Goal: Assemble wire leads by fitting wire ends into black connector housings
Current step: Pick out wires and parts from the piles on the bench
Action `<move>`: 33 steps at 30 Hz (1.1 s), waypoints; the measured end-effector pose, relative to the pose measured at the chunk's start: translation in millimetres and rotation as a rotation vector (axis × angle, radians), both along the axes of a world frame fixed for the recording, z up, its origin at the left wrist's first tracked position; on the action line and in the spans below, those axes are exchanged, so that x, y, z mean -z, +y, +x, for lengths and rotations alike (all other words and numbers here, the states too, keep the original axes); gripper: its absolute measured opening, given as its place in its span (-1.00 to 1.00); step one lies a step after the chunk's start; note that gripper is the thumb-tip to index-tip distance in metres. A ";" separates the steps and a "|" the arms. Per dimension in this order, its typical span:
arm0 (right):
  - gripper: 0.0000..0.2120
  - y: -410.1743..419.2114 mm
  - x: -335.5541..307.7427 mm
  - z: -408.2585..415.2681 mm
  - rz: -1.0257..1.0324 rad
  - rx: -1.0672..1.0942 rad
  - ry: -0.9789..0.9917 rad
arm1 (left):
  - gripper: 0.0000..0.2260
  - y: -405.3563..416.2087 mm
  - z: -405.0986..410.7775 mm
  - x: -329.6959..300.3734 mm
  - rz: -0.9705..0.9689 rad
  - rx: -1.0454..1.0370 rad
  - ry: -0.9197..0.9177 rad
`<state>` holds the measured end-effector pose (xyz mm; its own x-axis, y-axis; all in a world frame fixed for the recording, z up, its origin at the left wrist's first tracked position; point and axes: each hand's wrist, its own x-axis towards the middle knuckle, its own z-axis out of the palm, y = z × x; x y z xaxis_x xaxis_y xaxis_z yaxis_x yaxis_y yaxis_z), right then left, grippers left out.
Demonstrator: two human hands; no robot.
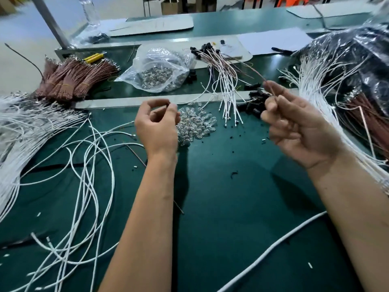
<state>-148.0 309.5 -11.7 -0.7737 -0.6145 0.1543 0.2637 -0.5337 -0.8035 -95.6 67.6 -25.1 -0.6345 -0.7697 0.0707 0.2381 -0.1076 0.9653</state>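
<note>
The left hand is raised above the middle of the green, matte surface, with thumb and forefinger curled together and pinching a small dark part; the part is too small to identify with certainty. The right hand is raised to the right of it, fingers curled, gripping a thin brown wire between thumb and forefinger. The wire's long axis runs from the fingertips up and to the left, toward the far edge of the surface, and it appears blurred.

Just beyond and between the two hands lies a loose heap of black connector housings, small, blocky and matte. Beside it, nearer the left hand, lies a pile of small clear glassy bulbs, rounded and shiny. A fan of white wire leads with brown partners, ending in black housings, lies farther back, its long axis running toward the far edge.

A clear plastic bag of more bulbs sits behind the pile. Banded bundles of brown wires lie toward the far left corner. Long, smooth white wires loop across the left part of the surface, and a dense sheaf of white wires lies along the right edge beside a large crinkled clear bag of dark contents.
</note>
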 end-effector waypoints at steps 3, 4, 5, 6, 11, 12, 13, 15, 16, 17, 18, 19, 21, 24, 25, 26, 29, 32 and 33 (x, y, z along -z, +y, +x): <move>-0.72 -12.7 9.3 0.8 0.063 0.208 -0.081 | -0.82 17.1 -0.2 3.5 0.020 0.273 0.035; -0.77 -16.6 11.3 1.5 0.107 0.274 -0.084 | -0.81 24.5 0.1 4.4 0.038 0.343 0.039; -0.82 -20.6 13.2 2.5 0.154 0.328 -0.078 | -0.83 32.1 0.2 5.7 0.041 0.390 0.036; -0.86 -24.2 15.4 3.3 0.194 0.369 -0.071 | -0.85 39.4 0.1 7.6 0.026 0.418 0.026; -0.87 -33.6 19.9 3.8 0.216 0.471 -0.092 | -0.89 56.3 -0.7 15.6 -0.104 0.415 -0.024; -0.85 -34.4 19.7 3.5 0.208 0.488 -0.098 | -0.87 57.2 -0.6 16.1 -0.111 0.414 -0.034; -0.84 -35.4 20.1 3.1 0.207 0.506 -0.099 | -0.86 58.3 -0.6 16.9 -0.120 0.414 -0.045; -0.87 -37.9 21.9 2.4 0.214 0.528 -0.092 | -0.85 59.9 -1.0 18.9 -0.151 0.405 -0.073; -0.91 -38.6 22.8 2.5 0.227 0.536 -0.085 | -0.85 61.2 -1.5 19.9 -0.162 0.389 -0.092; -0.91 -39.8 23.7 2.4 0.246 0.546 -0.072 | -0.85 61.8 -2.2 20.1 -0.163 0.368 -0.111; -0.89 -40.4 25.2 1.9 0.265 0.559 -0.054 | -0.84 62.4 -2.7 20.1 -0.153 0.353 -0.126; -0.87 -41.1 25.7 1.8 0.280 0.565 -0.035 | -0.84 62.7 -3.2 19.9 -0.134 0.347 -0.135; -0.87 -41.8 26.1 2.3 0.293 0.567 -0.010 | -0.81 63.0 -3.3 19.3 -0.115 0.351 -0.141; -0.86 -41.3 27.1 2.5 0.286 0.565 -0.002 | -0.77 62.9 -1.5 18.7 -0.146 0.357 -0.145; -0.86 -41.2 27.3 2.6 0.283 0.567 -0.002 | -0.76 62.7 -0.9 18.4 -0.146 0.361 -0.145; -0.86 -40.9 27.6 2.6 0.282 0.571 -0.003 | -0.74 62.6 -0.3 18.2 -0.137 0.367 -0.145; -0.85 -40.9 27.8 3.0 0.277 0.587 -0.002 | -0.69 62.9 0.0 17.4 -0.107 0.376 -0.152; -0.87 -40.5 28.0 3.4 0.266 0.598 -0.009 | -0.68 63.5 0.5 16.2 -0.090 0.379 -0.149; -0.88 -40.3 28.2 3.5 0.263 0.604 -0.013 | -0.69 63.5 0.7 16.0 -0.085 0.379 -0.149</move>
